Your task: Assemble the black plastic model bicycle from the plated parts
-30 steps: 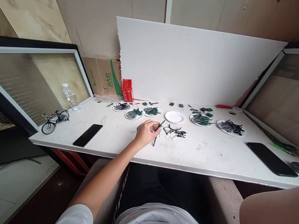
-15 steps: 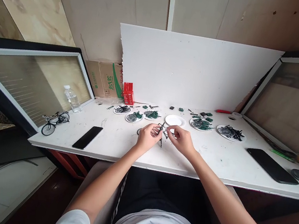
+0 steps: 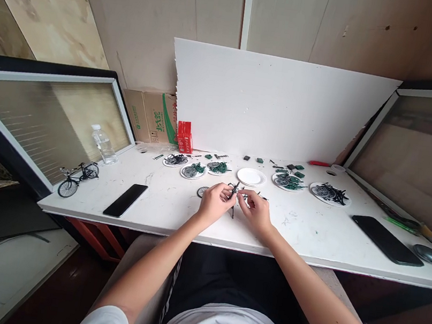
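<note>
Near the middle of the white table, my left hand (image 3: 214, 203) pinches a small black part (image 3: 235, 188) that sticks up between the fingertips. Close on its right, my right hand (image 3: 255, 209) has its thumb and fingers bent together at the same part; what they grip is too small to make out. A small spoked wheel (image 3: 202, 192) lies just left of my left hand, partly covered by it. Thin dark pieces show beneath and behind my fingers. Behind my hands stands a white plate (image 3: 251, 177) with nothing on it.
Plates of black and green parts (image 3: 289, 181) line the back. At left are an assembled model bicycle (image 3: 78, 178), a phone (image 3: 126, 200) and a bottle (image 3: 104, 144). At right are a black phone (image 3: 386, 240) and a grey oval object (image 3: 428, 254). A red box (image 3: 185, 137) stands behind.
My right hand has moved slightly left and down, closer to my left hand. The black part in my left hand has shifted a little, and the view has turned slightly.
</note>
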